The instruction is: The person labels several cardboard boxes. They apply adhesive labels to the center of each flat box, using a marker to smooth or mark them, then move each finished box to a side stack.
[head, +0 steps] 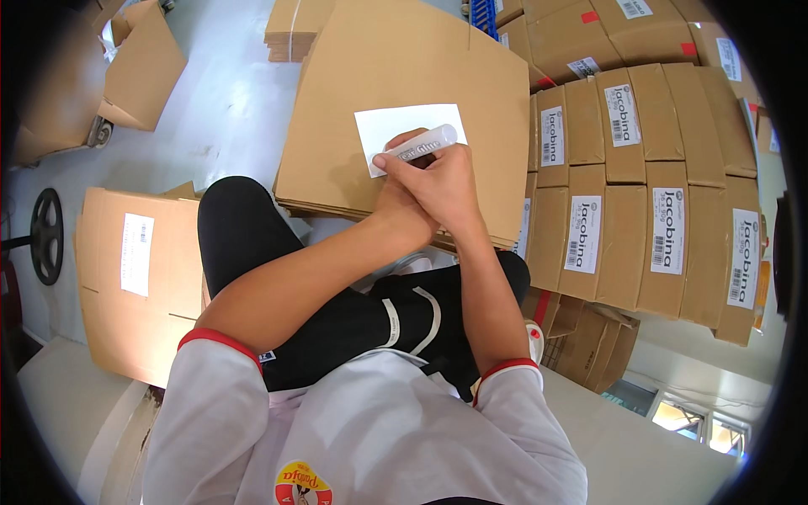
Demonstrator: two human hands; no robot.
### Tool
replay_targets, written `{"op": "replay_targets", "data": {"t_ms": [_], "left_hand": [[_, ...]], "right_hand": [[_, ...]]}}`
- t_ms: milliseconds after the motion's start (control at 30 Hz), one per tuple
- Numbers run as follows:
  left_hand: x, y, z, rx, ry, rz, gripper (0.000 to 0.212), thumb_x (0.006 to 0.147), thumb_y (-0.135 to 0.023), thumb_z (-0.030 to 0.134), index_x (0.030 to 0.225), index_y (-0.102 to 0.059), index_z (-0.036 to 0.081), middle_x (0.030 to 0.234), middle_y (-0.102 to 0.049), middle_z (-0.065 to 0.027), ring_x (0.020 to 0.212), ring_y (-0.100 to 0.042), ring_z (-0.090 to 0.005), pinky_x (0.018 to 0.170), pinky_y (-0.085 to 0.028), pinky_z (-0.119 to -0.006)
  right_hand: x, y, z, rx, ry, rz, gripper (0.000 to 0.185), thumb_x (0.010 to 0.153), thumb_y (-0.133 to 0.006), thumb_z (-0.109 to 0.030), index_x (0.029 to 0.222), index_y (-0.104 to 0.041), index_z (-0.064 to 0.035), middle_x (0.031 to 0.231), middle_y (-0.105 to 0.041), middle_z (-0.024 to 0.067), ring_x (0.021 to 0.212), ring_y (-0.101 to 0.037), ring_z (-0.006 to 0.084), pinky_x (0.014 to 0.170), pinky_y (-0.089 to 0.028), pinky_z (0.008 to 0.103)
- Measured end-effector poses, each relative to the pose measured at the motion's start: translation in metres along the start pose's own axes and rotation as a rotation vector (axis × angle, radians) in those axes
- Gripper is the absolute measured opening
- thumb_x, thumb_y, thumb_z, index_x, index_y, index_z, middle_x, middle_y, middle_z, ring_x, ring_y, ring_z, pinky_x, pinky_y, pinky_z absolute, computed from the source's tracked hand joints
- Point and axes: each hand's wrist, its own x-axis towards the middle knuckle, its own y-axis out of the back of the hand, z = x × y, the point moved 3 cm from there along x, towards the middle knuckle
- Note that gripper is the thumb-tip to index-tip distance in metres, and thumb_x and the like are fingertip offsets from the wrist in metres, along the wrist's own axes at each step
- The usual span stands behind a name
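Note:
A white paper sheet [379, 129] lies on a stack of flat cardboard [404, 57] in front of me. My right hand [442, 180] holds a translucent glue tube [426, 144] slantwise over the sheet, its thumb near the tube's lower-left end and the round end pointing up and right. My left hand [404, 211] reaches in from the left, partly under my right hand. Its fingers are mostly hidden, so whether they hold anything cannot be told.
Labelled cartons [584, 233] are stacked at the right. More flat cardboard [101, 252] stands at the left beside my knee, near a black handwheel [47, 237]. A strapped cardboard bundle [287, 28] and an open carton [142, 69] are farther off.

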Motion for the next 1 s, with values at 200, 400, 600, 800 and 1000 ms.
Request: {"op": "replay_targets", "data": {"t_ms": [200, 400, 600, 800, 1000], "left_hand": [[0.001, 0.002, 0.000, -0.103, 0.011, 0.028, 0.037, 0.092, -0.064, 0.026, 0.123, -0.063, 0.006, 0.130, -0.061, -0.0166, 0.121, -0.057, -0.0341, 0.100, -0.047, -0.049], [0.002, 0.004, -0.001, -0.180, 0.025, 0.048, 0.035, 0.092, -0.064, 0.026, 0.120, -0.064, 0.006, 0.125, -0.063, -0.0158, 0.116, -0.060, -0.0334, 0.096, -0.049, -0.048], [0.000, 0.005, -0.002, -0.230, 0.032, 0.062, 0.032, 0.092, -0.064, 0.025, 0.118, -0.065, 0.007, 0.121, -0.065, -0.0151, 0.112, -0.062, -0.0327, 0.093, -0.051, -0.047], [-0.002, 0.004, -0.003, -0.262, 0.042, 0.070, 0.029, 0.091, -0.064, 0.025, 0.115, -0.066, 0.007, 0.117, -0.067, -0.0143, 0.107, -0.065, -0.0320, 0.090, -0.053, -0.047], [0.000, 0.004, -0.005, -0.276, 0.037, 0.017, 0.028, 0.092, -0.064, 0.025, 0.113, -0.066, 0.007, 0.113, -0.068, -0.0145, 0.104, -0.066, -0.0318, 0.088, -0.054, -0.046]], "right_hand": [[0.003, 0.004, 0.006, -0.229, 0.037, 0.007, 0.023, 0.082, -0.083, -0.018, 0.085, -0.075, 0.0031, 0.071, -0.073, 0.0121, 0.064, -0.069, 0.0155, 0.062, -0.054, 0.0305], [0.004, 0.000, 0.007, -0.305, 0.050, -0.038, 0.025, 0.084, -0.082, -0.021, 0.083, -0.075, 0.0033, 0.070, -0.073, 0.0137, 0.062, -0.070, 0.0179, 0.059, -0.054, 0.0316], [0.005, -0.002, -0.003, -0.145, 0.195, 0.061, 0.024, 0.084, -0.082, -0.020, 0.083, -0.075, 0.0028, 0.067, -0.072, 0.0131, 0.061, -0.070, 0.0187, 0.058, -0.054, 0.0314], [0.005, -0.001, 0.000, -0.288, 0.117, -0.035, 0.026, 0.085, -0.081, -0.022, 0.082, -0.076, 0.0029, 0.068, -0.073, 0.0136, 0.059, -0.069, 0.0185, 0.057, -0.053, 0.0313], [0.013, -0.002, 0.009, -0.321, -0.020, -0.061, 0.029, 0.085, -0.082, -0.025, 0.082, -0.076, 0.0032, 0.066, -0.072, 0.0138, 0.057, -0.067, 0.0161, 0.053, -0.052, 0.0317]]}}
